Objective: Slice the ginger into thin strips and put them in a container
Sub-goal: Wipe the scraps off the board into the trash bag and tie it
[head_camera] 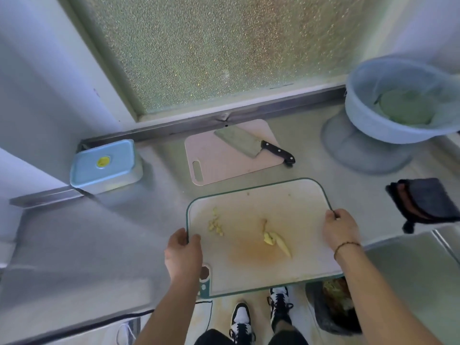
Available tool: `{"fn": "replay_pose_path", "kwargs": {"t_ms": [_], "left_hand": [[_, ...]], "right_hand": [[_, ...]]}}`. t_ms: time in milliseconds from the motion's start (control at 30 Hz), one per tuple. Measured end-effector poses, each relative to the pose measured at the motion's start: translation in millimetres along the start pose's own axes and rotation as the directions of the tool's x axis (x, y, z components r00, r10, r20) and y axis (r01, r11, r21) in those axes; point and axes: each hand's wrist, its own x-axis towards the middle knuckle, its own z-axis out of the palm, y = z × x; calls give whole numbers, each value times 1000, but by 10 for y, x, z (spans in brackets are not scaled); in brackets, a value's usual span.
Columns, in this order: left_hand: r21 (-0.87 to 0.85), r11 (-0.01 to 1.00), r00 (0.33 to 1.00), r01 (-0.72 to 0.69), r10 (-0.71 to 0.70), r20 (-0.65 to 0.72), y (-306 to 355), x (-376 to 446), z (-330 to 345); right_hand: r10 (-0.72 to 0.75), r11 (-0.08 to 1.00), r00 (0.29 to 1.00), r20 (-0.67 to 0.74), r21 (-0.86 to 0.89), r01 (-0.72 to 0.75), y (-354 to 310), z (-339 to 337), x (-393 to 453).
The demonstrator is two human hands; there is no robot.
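Left hand, right hand grip cutting board edges.

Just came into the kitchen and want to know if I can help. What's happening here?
A person grips a white cutting board with a green rim by its two sides, the left hand on one edge and the right hand on the other. Two small heaps of pale yellow cut ginger lie on it. The black-handled cleaver rests unused on a pink cutting board behind. The lidded blue container sits closed to the left.
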Motion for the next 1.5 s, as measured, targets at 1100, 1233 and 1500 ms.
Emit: {"fn": "replay_pose_path", "kwargs": {"t_ms": [1100, 1233, 1500], "left_hand": [[33, 987, 916, -155, 131, 378, -978, -1875, 1057], [36, 998, 918, -48, 30, 396, -1349, -1965, 1110], [62, 996, 919, -64, 35, 392, -2123, -1888, 1167]], "right_hand": [[193, 958, 970, -147, 241, -154, 2668, -1827, -364], [180, 966, 977, -111, 206, -154, 3029, -1686, -222], [168, 972, 982, -82, 177, -152, 3644, -1213, -51]]}}
